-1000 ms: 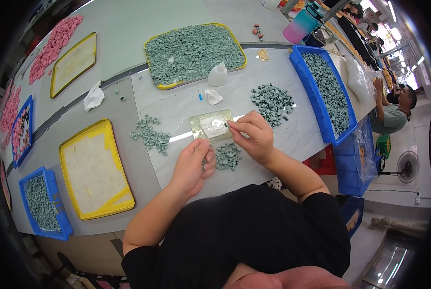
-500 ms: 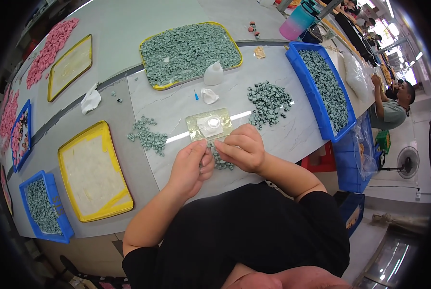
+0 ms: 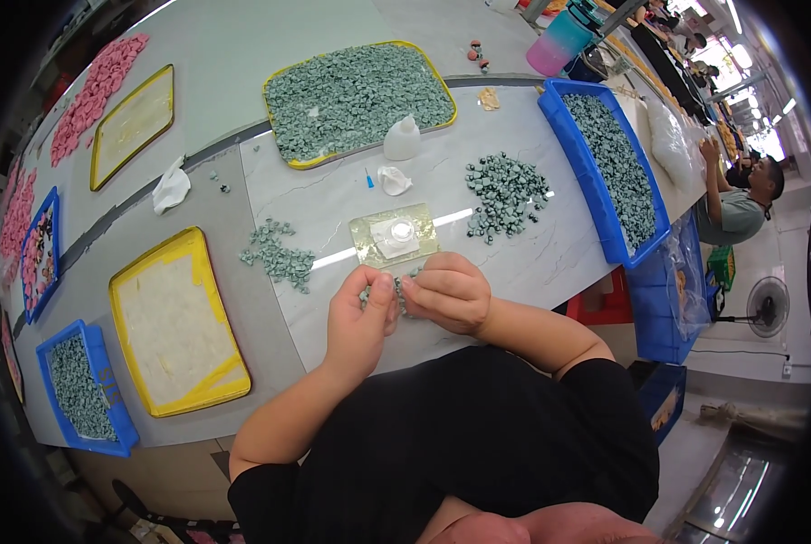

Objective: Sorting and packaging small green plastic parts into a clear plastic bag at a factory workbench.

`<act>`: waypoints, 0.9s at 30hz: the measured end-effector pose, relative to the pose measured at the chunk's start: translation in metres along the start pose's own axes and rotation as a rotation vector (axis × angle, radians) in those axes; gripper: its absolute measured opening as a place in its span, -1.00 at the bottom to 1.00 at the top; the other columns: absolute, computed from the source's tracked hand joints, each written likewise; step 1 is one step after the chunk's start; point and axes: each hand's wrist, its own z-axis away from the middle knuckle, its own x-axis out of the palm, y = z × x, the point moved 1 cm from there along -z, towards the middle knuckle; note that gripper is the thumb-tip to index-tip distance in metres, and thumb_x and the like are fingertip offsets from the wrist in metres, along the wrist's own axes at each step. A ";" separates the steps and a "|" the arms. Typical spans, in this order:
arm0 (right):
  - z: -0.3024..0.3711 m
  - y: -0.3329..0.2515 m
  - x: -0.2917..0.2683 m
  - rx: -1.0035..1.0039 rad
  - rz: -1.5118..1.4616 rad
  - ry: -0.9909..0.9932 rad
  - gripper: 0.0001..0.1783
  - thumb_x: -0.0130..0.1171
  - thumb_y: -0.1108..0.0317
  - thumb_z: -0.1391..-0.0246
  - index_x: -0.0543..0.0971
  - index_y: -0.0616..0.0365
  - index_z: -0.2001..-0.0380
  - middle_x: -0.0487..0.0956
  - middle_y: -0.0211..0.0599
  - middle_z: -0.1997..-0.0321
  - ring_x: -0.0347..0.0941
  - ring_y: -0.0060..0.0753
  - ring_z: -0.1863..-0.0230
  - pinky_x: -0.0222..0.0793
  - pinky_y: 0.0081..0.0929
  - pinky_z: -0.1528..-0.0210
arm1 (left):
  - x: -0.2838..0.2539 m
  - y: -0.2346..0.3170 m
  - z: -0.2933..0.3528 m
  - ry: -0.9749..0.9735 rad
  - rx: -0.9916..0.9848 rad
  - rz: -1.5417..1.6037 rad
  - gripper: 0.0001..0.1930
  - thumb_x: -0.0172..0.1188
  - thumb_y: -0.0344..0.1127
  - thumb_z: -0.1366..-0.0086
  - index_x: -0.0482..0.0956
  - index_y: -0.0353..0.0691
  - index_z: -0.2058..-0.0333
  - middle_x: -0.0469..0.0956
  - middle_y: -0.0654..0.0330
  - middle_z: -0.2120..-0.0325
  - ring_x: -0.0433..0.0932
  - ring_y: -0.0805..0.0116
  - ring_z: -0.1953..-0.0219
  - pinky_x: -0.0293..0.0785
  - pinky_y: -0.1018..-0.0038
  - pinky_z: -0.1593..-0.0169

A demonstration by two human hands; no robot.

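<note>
Close together over the near side of the table, my left hand (image 3: 358, 313) and my right hand (image 3: 453, 292) are both closed in a pinch, fingertips almost meeting. Green shows between the left thumb and fingers, a small green piece (image 3: 366, 295). Whatever the right fingertips pinch is too small and covered to make out. More green pieces lie partly hidden behind and below the hands. Just beyond them is a clear yellowish plate (image 3: 366, 248) bearing white paper (image 3: 389, 243) and a shiny round blob. A pile of green pieces (image 3: 281, 257) lies left; a darker-tipped pile (image 3: 507, 195) lies right.
Beyond stand a white squeeze bottle (image 3: 402, 141), crumpled tissue (image 3: 394, 181), a blue needle tip (image 3: 369, 180) and a yellow-rimmed tray (image 3: 297, 164) full of green pieces. Blue bins (image 3: 605, 227) flank right and left. A yellow tray (image 3: 241, 381) lies left. Another person (image 3: 741, 204) works far right.
Both hands have shifted slightly, the right one drawing a little down toward me. Green now shows between the left thumb and fingers. The table items have not moved.
</note>
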 end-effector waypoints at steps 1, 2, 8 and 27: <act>-0.001 -0.001 0.000 0.057 -0.060 0.022 -0.69 0.31 0.56 0.42 0.57 0.30 0.43 0.45 -0.31 0.46 0.35 -0.37 0.49 0.30 -0.52 0.47 | 0.000 -0.001 0.001 -0.018 0.050 -0.032 -0.82 -0.03 -0.23 -0.31 0.31 -0.21 0.39 0.24 0.40 0.69 0.13 0.69 0.66 0.00 0.70 0.62; -0.002 -0.001 -0.001 0.114 -0.120 0.043 -0.69 0.31 0.60 0.41 0.57 0.30 0.42 0.45 -0.31 0.45 0.35 -0.37 0.49 0.30 -0.53 0.46 | 0.001 -0.001 0.002 -0.018 0.050 -0.033 -0.82 -0.03 -0.23 -0.31 0.31 -0.21 0.39 0.24 0.40 0.69 0.13 0.69 0.66 0.00 0.70 0.62; 0.000 0.004 -0.006 0.293 -0.250 0.043 -0.69 0.26 0.68 0.34 0.56 0.29 0.38 0.45 -0.31 0.48 0.36 -0.41 0.49 0.29 -0.56 0.46 | 0.008 0.000 0.000 0.047 0.187 -0.249 -0.82 -0.01 -0.25 -0.30 0.35 -0.22 0.41 0.30 0.39 0.67 0.19 0.69 0.64 0.12 0.71 0.58; 0.022 0.070 -0.098 0.721 0.160 -0.689 -0.83 0.12 0.45 0.09 0.54 0.20 0.35 0.53 -0.28 0.33 0.40 -0.18 0.22 0.33 -0.38 0.15 | 0.030 -0.007 -0.018 0.014 -0.393 -0.277 -0.77 -0.03 -0.19 -0.30 0.33 -0.20 0.46 0.26 0.35 0.67 0.08 0.64 0.71 -0.05 0.69 0.67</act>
